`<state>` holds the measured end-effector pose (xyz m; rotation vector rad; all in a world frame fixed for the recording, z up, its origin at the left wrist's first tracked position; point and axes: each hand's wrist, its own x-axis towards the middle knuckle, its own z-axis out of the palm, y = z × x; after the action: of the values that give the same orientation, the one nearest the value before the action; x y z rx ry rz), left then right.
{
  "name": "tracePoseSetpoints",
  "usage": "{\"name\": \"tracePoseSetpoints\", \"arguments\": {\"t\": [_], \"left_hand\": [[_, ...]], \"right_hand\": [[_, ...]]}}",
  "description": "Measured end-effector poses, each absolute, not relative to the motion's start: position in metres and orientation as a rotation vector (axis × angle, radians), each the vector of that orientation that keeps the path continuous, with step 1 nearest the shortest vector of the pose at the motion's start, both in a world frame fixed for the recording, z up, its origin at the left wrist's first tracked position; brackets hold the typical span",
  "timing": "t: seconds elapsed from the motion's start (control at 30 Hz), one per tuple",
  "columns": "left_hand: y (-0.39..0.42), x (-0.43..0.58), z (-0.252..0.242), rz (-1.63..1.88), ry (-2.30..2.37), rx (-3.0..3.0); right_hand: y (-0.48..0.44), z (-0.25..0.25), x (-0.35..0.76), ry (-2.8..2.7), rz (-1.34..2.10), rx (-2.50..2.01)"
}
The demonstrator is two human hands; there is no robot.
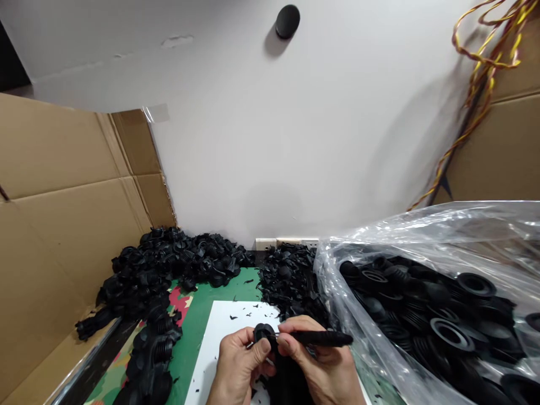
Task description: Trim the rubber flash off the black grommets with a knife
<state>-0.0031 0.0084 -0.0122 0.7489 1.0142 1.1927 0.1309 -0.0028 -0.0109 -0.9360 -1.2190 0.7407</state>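
Note:
My left hand point(237, 365) is closed around a small black rubber part point(262, 334), held just above a white sheet point(219, 332). My right hand point(320, 365) is closed on a black-handled tool point(320, 338) whose thin tip points left and touches the part. Both hands meet at the bottom centre of the view. Small black trimmings lie scattered on the white sheet.
A heap of black rubber parts point(164, 264) curves along the left and back of the green mat point(198, 315). A pile of black scraps point(291, 281) lies behind the hands. A clear plastic bag point(422, 247) of black parts fills the right. Cardboard point(63, 185) stands at left.

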Motion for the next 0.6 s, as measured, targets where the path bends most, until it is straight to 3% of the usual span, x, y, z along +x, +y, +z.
{"name": "tracePoseSetpoints", "arguments": {"t": [0.13,0.37,0.6], "left_hand": [[0.009,-0.006,-0.014,1.194,1.066,0.863],[0.006,-0.012,-0.004,1.084,0.876,0.945],[0.01,-0.017,-0.001,1.175,0.946,0.845]], "right_hand": [[-0.003,-0.004,0.13,-1.277,0.676,-0.904],[0.019,-0.01,0.164,-1.439,0.254,-1.027],[0.021,-0.015,0.172,-1.092,0.783,-1.147]]}}
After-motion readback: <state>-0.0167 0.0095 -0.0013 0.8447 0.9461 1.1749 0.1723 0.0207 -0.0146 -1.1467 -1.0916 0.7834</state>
